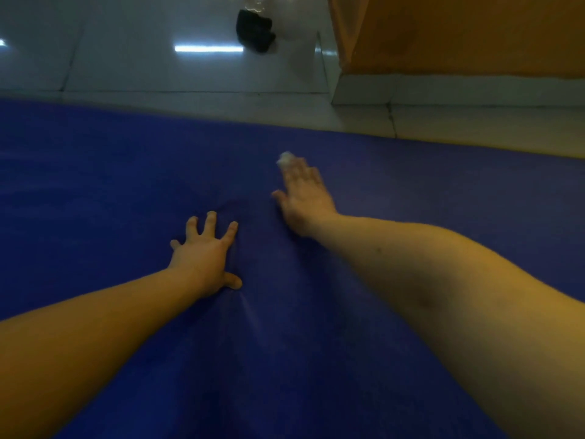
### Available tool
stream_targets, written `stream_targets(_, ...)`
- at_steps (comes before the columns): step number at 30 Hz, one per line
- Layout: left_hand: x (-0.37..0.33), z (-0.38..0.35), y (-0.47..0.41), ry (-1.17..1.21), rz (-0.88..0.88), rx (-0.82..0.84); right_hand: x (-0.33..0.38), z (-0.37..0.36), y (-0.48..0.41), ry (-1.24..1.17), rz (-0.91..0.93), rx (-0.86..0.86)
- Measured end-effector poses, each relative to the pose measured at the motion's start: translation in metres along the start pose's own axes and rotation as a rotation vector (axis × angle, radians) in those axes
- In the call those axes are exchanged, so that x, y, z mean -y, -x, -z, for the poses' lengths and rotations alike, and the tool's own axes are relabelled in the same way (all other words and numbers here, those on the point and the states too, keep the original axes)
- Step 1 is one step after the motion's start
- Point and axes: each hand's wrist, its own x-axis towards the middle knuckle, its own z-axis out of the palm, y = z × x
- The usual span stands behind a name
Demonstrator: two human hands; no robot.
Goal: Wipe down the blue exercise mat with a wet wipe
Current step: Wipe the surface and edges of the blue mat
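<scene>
My left hand [205, 256] sits spread flat on the mat [95, 185], right hand [305, 198] presses the wipe [286, 159] under straight fingers [300, 172].

The frame holds one blue mat [95, 185], one white wipe [285, 158], one dark object [254, 30] on the floor [126, 64], and two grips: left grip [205, 258], right grip [304, 198].

Well beyond the right hand [304, 198], pale glossy floor tiles [142, 68] carry a bright strip of reflected light [209, 49]. A black object [255, 31], too blurred to identify, lies on them ahead and slightly left of that hand. Ahead to its right stands an orange wall [459, 30] above a white tiled skirting [443, 88].
</scene>
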Motion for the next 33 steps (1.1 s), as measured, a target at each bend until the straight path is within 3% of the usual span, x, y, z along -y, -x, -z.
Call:
stream_targets(4, -0.001, 0.000, 0.000, 0.021, -0.005, 0.011, -0.072, 0.030, -0.014, 0.024, -0.482, -0.099)
stream_targets(7, -0.001, 0.001, -0.002, 0.026, -0.008, 0.021, -0.071, 0.036, -0.034, -0.008, -0.735, -0.077)
stream_targets(10, -0.002, 0.002, -0.003, 0.025, -0.009, 0.029, -0.026, 0.029, -0.059, -0.031, -0.675, -0.082)
stream_targets(16, 0.000, 0.002, -0.003, 0.027, -0.018, 0.009, 0.079, 0.000, -0.084, -0.025, -0.142, 0.082)
stream_targets(20, 0.002, 0.003, -0.001, 0.029, -0.016, 0.010, 0.071, 0.002, -0.080, 0.008, 0.009, 0.134)
stream_targets(23, 0.001, 0.003, -0.001, 0.030, -0.023, 0.013, 0.021, 0.016, -0.074, 0.007, -0.136, 0.044)
stream_targets(29, -0.002, 0.006, -0.001, 0.004, -0.019, 0.035, -0.082, 0.052, -0.051, 0.005, -0.675, -0.028)
stream_targets(31, -0.002, 0.006, -0.002, 0.010, -0.019, 0.036, -0.065, 0.046, -0.052, -0.024, -0.710, -0.051)
stream_targets(33, -0.002, 0.007, -0.003, 0.011, -0.021, 0.035, -0.031, 0.034, -0.055, -0.061, -0.615, -0.088)
